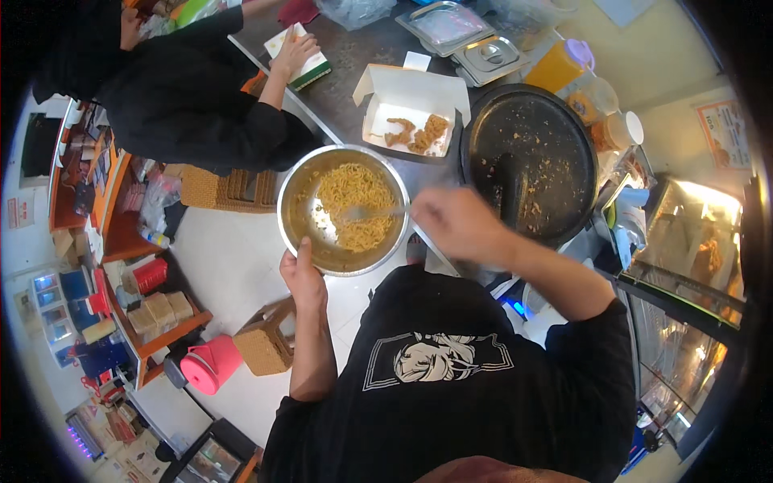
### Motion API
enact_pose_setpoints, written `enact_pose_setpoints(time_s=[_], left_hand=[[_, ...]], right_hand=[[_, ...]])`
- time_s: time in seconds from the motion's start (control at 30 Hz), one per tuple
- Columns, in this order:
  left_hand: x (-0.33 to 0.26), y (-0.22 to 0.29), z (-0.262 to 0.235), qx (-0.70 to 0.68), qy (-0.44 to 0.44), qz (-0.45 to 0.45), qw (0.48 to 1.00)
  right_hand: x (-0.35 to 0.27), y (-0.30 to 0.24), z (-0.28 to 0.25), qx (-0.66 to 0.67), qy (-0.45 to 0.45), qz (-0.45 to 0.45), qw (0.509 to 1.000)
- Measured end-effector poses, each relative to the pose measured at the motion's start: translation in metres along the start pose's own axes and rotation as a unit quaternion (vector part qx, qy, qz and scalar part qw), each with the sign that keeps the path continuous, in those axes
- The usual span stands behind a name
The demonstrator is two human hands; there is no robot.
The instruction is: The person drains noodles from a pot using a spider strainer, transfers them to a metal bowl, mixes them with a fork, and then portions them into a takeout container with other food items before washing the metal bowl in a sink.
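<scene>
My left hand (304, 278) grips the near-left rim of a steel mixing bowl (288, 205), with the thumb over its edge. Cooked yellow-brown noodles (358, 193) lie inside, mostly toward the right, and bare shiny metal shows at the left. My right hand (463, 225), blurred by motion, is closed round the handle of a spoon-like metal utensil (372, 212). The utensil's head is among the noodles; blur hides its exact shape. Just beyond the bowl, an open white food box (382, 117) stands on the counter with pieces of brown fried food (427, 135) in it.
A round black pan (531, 153) with crumbs sits on the right, near steel lidded containers (487, 58) and plastic jugs (560, 66). At the far left a co-worker in black (185, 97) holds a small white-and-green box (310, 71). A woven stool (262, 342) stands on the floor.
</scene>
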State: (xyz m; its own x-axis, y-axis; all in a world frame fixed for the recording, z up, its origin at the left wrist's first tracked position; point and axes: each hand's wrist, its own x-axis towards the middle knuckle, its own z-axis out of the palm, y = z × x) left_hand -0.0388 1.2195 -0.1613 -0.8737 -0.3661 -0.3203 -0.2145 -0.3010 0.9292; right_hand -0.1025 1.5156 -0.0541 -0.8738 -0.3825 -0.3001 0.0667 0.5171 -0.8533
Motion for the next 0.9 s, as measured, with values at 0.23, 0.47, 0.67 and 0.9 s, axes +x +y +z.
enact_pose_setpoints(time_s=[0.23, 0.47, 0.67, 0.9], left_hand=[[-0.022, -0.033, -0.044, -0.096, 0.070, -0.029, 0.993], [-0.027, -0.033, -0.054, -0.091, 0.103, -0.013, 0.990], [-0.031, -0.035, -0.064, -0.078, 0.116, -0.018, 0.990], [-0.020, -0.017, -0.049, -0.055, 0.096, -0.024, 0.994]], right_hand=[[0.084, 0.019, -0.006, -0.263, 0.172, -0.003, 0.949], [0.225, 0.101, -0.007, -0.451, -0.039, -0.029, 0.891], [0.235, 0.100, -0.008, -0.484, -0.093, -0.036, 0.870], [0.177, 0.066, -0.047, -0.599, -0.127, -0.073, 0.788]])
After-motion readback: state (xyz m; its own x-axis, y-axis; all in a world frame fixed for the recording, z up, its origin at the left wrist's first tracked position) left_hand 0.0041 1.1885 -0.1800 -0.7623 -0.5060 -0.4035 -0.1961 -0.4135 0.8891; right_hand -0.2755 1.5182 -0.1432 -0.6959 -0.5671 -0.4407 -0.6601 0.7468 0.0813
